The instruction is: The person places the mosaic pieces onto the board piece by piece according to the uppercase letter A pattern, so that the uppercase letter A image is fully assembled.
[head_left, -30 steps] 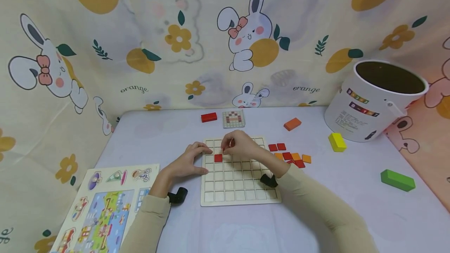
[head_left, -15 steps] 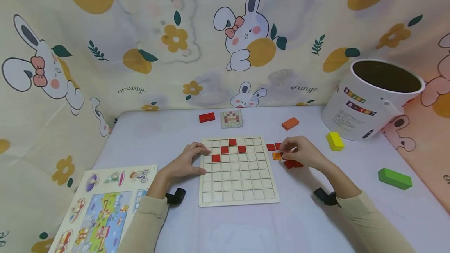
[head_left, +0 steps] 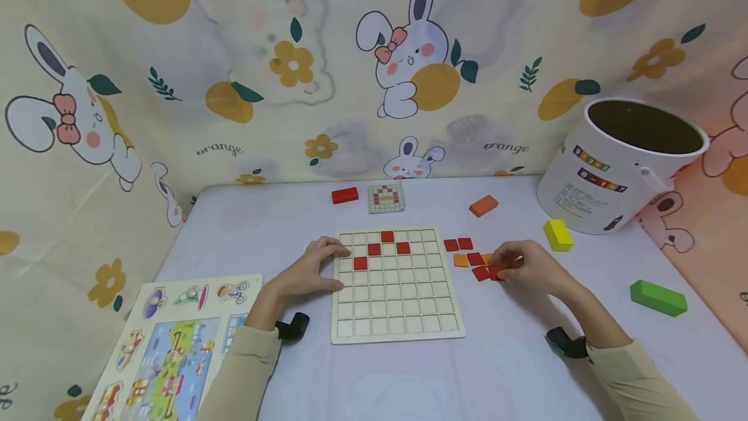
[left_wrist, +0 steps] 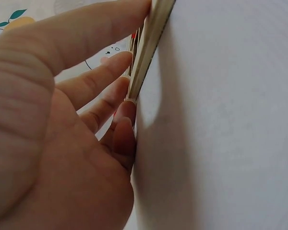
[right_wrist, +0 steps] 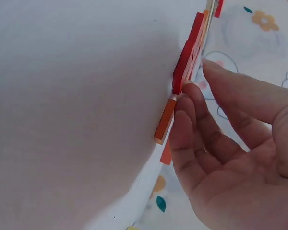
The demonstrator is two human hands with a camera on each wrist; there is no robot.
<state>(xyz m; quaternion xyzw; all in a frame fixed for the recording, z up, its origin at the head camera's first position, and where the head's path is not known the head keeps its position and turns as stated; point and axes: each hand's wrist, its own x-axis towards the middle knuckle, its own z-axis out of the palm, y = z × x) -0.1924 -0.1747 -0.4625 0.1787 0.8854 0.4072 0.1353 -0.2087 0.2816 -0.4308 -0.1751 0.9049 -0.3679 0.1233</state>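
A pale square grid board (head_left: 397,307) lies on the table with several red tiles (head_left: 360,263) in its upper cells. At the board's left edge rests my left hand (head_left: 310,271), its thumb and fingers spread along the side; the left wrist view shows the fingertips at the edge of the board (left_wrist: 145,55). My right hand (head_left: 533,268) is over the loose red (head_left: 481,273) and orange tiles (head_left: 460,260) right of the board. In the right wrist view its bent fingers (right_wrist: 183,139) are beside an orange tile (right_wrist: 165,120), the thumb apart from them.
Behind the board are a red block (head_left: 345,195) and a small pattern card (head_left: 386,198). Orange (head_left: 484,206), yellow (head_left: 558,235) and green blocks (head_left: 658,297) lie to the right, near a white bucket (head_left: 573,193). A picture puzzle board (head_left: 158,301) lies front left.
My right hand has left the board and moved right to the loose tiles, then further right across them. Red tiles it covered on the board now show. My left hand stays put.
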